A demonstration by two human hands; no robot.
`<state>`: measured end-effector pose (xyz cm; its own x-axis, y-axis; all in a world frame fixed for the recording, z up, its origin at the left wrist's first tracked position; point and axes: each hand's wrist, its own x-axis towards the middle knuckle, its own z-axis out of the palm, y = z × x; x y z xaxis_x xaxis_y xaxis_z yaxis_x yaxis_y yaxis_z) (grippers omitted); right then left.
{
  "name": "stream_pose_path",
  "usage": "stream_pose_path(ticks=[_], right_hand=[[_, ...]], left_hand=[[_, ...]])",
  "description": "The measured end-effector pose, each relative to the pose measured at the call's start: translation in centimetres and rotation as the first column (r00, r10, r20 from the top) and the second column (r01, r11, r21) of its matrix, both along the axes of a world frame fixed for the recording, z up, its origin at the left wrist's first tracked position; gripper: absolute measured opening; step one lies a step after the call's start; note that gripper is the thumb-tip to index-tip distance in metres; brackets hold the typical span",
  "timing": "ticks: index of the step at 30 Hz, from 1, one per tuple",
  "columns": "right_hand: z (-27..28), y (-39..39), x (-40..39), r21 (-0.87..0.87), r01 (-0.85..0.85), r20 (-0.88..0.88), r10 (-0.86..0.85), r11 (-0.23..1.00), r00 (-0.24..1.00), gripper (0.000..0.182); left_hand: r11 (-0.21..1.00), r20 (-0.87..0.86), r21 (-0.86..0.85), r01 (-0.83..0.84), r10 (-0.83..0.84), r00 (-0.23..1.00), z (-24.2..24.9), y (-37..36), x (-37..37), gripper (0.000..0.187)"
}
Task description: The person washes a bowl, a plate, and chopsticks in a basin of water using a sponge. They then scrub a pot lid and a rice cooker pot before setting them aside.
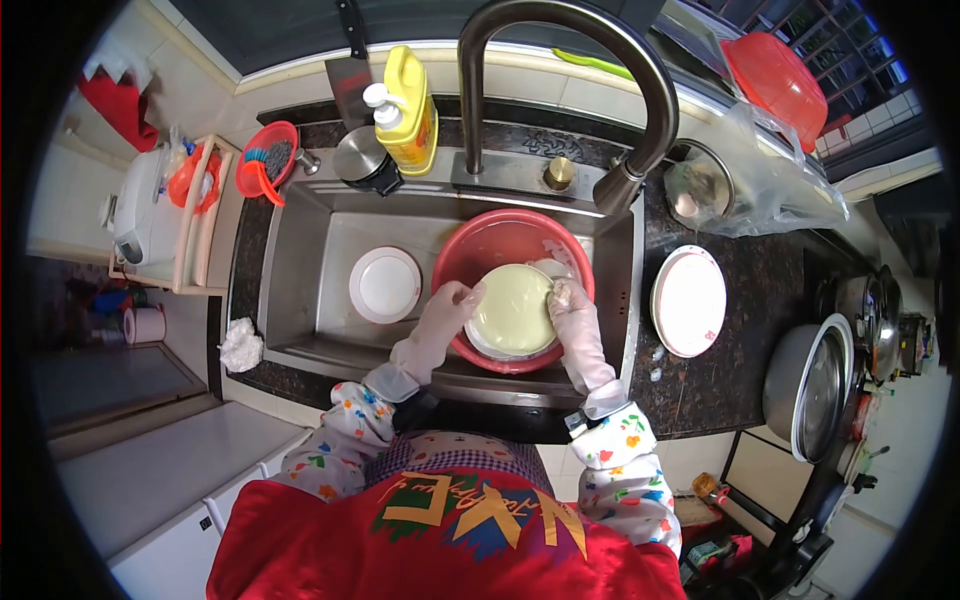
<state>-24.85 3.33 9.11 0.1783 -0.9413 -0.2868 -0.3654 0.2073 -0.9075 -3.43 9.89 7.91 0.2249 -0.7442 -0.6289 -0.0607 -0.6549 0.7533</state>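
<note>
Holding plate point(513, 308) over red basin point(480, 245), both hands

A pale cream plate point(512, 308) is sitting tilted inside a red plastic basin point(490, 240), its face turned upward and its lower rim hanging over the basin's near rim. The basin is resting in the steel sink point(300, 260), against its right wall, beneath the faucet.

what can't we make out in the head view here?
- Water in the red basin: plate covers most of it.
- Right hand grip: glove and a cloth-like wad blur together.
- Bottle label: too small.
- Contents of the bag: plastic glare.
- Left hand fingertips: tucked behind the plate rim.
</note>
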Motion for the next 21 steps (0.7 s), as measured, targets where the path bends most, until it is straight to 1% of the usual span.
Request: stream_pose_path(ticks=[2,3,5,6,8,9,10,11,12,13,14,15,16,17,18,19,20,21], right_hand=[[-1.9,-0.1,0.0,0.067,0.037,0.046,-0.04,0.997,0.998,0.021],[-2.0,-0.1,0.1,0.067,0.032,0.044,-0.035,0.997,0.998,0.021],[-2.1,0.1,0.4,0.152,0.049,0.067,-0.059,0.987,0.996,0.021],[-1.9,0.1,0.6,0.151,0.046,0.066,-0.056,0.987,0.996,0.021],[-1.4,0.3,1.2,0.27,0.051,0.086,-0.077,0.962,0.993,0.019],[-1.5,0.6,1.4,0.269,0.051,0.085,-0.077,0.962,0.993,0.019],[-1.8,1.1,1.6,0.119,0.035,0.04,-0.04,0.992,0.998,0.023],[-1.9,1.3,1.7,-0.034,0.01,-0.01,-0.01,0.999,1.0,0.027],[-1.4,1.3,1.7,-0.033,0.009,-0.01,-0.01,0.999,1.0,0.027],[-0.8,1.1,1.7,-0.321,-0.031,-0.128,-0.011,0.947,0.992,0.034],[-0.4,1.1,1.6,-0.573,-0.104,-0.239,-0.045,0.813,0.97,0.041],[-0.3,1.1,1.3,-0.526,-0.15,-0.261,0.009,0.837,0.965,0.05],[-0.3,1.4,1.4,-0.526,-0.153,-0.261,0.012,0.837,0.965,0.05],[-0.3,1.9,1.6,-0.538,-0.2,-0.237,0.08,0.819,0.968,0.051],[-0.2,2.7,1.9,-0.551,-0.244,-0.214,0.148,0.798,0.966,0.052],[-0.2,4.1,2.9,-0.61,-0.247,-0.199,0.156,0.753,0.967,0.06],[-2.1,5.4,3.4,-0.48,-0.296,-0.127,0.268,0.826,0.955,0.062],[-1.6,6.1,4.9,0.118,-0.037,0.368,-0.01,0.992,0.93,0.059]], left_hand=[[0.972,0.195,-0.223,-0.079,0.124,0.973,-0.5,-0.2,-1.0,0.041],[0.971,0.193,-0.223,-0.084,0.128,0.973,-0.4,-0.3,-1.3,0.041],[0.964,0.236,-0.219,-0.152,0.203,0.95,0.0,-0.7,-1.7,0.042],[0.963,0.234,-0.218,-0.155,0.206,0.95,-1.0,-0.5,-1.7,0.042],[0.917,0.076,-0.358,-0.176,0.217,0.973,-3.8,-0.2,-1.5,0.04],[0.917,0.076,-0.358,-0.176,0.217,0.973,-3.6,-0.1,-1.6,0.04],[0.932,-0.304,-0.199,-0.304,0.236,0.923,-3.5,0.1,-1.6,0.04],[0.934,-0.63,-0.002,-0.358,0.277,0.725,-3.4,0.2,-1.7,0.04],[0.934,-0.629,-0.001,-0.358,0.278,0.726,-3.7,0.2,-1.7,0.04],[0.935,-0.663,-0.017,-0.356,0.256,0.703,-3.9,0.3,-1.7,0.039],[0.935,-0.696,-0.032,-0.354,0.234,0.679,-4.2,0.4,-1.7,0.038],[0.933,-0.696,-0.031,-0.358,0.237,0.678,-3.9,0.4,-1.8,0.038],[0.918,-0.705,-0.043,-0.395,0.252,0.663,-3.6,0.3,-1.9,0.039],[0.901,-0.714,-0.055,-0.43,0.266,0.648,-3.3,0.2,-2.0,0.039],[0.901,-0.714,-0.055,-0.431,0.266,0.647,-3.5,0.0,-2.0,0.039],[0.894,-0.737,-0.043,-0.446,0.273,0.618,-3.7,-0.1,-2.1,0.04],[0.887,-0.759,-0.031,-0.46,0.279,0.589,-3.8,-0.2,-2.2,0.04],[0.887,-0.76,-0.031,-0.46,0.278,0.588,-3.8,-0.3,-2.3,0.04]])
